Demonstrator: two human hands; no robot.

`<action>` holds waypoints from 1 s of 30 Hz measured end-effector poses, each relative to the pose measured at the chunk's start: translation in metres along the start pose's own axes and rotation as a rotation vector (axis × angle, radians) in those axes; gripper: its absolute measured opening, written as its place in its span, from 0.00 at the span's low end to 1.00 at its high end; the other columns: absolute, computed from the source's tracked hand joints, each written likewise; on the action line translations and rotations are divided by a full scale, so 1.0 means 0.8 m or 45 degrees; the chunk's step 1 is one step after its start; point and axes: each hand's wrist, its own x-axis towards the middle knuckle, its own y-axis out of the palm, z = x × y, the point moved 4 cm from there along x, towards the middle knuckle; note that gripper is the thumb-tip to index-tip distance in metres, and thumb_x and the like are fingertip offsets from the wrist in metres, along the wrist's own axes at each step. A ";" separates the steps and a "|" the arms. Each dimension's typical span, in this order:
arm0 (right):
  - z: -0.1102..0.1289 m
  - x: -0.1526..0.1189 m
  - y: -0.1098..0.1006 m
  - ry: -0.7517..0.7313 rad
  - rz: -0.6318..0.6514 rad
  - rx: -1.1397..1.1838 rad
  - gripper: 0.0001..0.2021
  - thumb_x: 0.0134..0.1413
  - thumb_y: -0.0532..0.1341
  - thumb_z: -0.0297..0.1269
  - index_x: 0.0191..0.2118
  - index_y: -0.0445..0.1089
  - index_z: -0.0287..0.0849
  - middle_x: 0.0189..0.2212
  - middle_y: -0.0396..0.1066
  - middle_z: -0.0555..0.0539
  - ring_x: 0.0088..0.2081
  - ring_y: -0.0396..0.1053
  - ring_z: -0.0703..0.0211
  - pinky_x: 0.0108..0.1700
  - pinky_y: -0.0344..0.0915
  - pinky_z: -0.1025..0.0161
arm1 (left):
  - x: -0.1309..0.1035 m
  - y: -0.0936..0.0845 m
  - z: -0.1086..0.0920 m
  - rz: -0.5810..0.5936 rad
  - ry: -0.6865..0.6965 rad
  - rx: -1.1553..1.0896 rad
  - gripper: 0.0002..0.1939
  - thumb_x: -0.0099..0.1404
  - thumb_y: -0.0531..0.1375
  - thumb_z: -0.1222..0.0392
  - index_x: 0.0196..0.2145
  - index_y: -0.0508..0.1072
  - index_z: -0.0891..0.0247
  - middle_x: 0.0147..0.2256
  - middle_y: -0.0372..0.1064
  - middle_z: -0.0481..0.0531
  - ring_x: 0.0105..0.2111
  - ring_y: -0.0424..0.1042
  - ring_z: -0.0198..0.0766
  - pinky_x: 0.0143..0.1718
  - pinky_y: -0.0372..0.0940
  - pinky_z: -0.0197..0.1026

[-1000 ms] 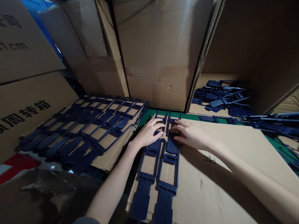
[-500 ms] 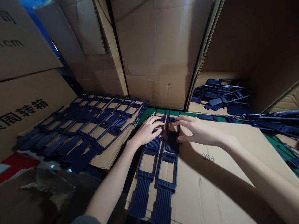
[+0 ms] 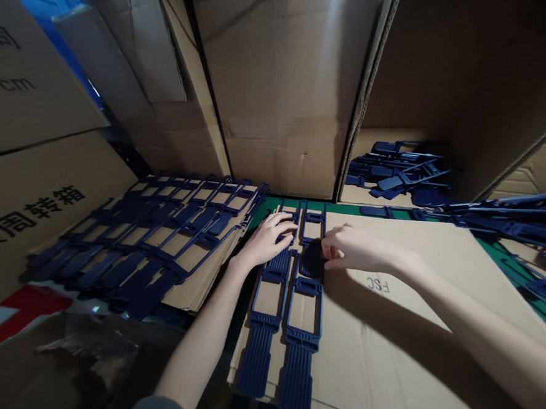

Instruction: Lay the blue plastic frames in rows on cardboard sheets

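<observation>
Two columns of dark blue plastic frame parts lie on a flat cardboard sheet (image 3: 398, 342). My left hand (image 3: 268, 238) rests with spread fingers over the upper end of the left column (image 3: 267, 297). At the right edge of the other column (image 3: 304, 336), my right hand (image 3: 347, 247) has its fingers curled together against the upper blue part (image 3: 313, 256). Whether those fingers grip the part's edge is hard to make out.
To the left, rows of similar blue parts (image 3: 151, 234) lie on stacked cardboard. An open carton (image 3: 429, 72) at the back right holds a loose pile (image 3: 399, 175). More parts (image 3: 522, 220) lie at the far right. Tall cartons (image 3: 280, 88) stand behind.
My right hand has gone from spread fingers over the right column to curled fingers at its right edge, uncovering more of the upper part. My left hand has barely moved.
</observation>
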 end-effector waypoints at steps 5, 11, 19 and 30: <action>-0.001 -0.001 0.000 0.110 -0.003 -0.048 0.08 0.52 0.59 0.39 0.26 0.71 0.44 0.27 0.71 0.48 0.29 0.66 0.58 0.28 0.55 0.63 | 0.000 0.001 0.001 0.011 -0.002 0.013 0.14 0.66 0.53 0.61 0.48 0.71 0.58 0.56 0.61 0.54 0.59 0.57 0.43 0.62 0.54 0.52; -0.003 0.003 0.004 0.076 -0.030 -0.041 0.10 0.52 0.58 0.39 0.25 0.72 0.44 0.25 0.71 0.47 0.26 0.65 0.59 0.26 0.54 0.63 | 0.000 0.000 0.000 0.035 -0.007 0.028 0.14 0.67 0.53 0.61 0.49 0.71 0.58 0.56 0.60 0.54 0.59 0.57 0.43 0.62 0.54 0.52; -0.026 -0.004 -0.020 0.112 -0.106 0.126 0.16 0.54 0.57 0.49 0.29 0.74 0.43 0.27 0.73 0.47 0.27 0.67 0.59 0.26 0.57 0.64 | 0.003 -0.018 -0.015 -0.001 0.014 0.069 0.14 0.67 0.52 0.62 0.49 0.70 0.58 0.58 0.59 0.53 0.60 0.55 0.43 0.63 0.52 0.52; -0.256 -0.035 -0.001 0.891 -0.721 -0.034 0.12 0.53 0.57 0.36 0.43 0.70 0.38 0.43 0.72 0.39 0.45 0.68 0.49 0.41 0.63 0.59 | 0.035 0.003 -0.101 0.484 0.131 0.165 0.30 0.64 0.52 0.38 0.61 0.59 0.49 0.66 0.44 0.54 0.66 0.39 0.53 0.63 0.42 0.62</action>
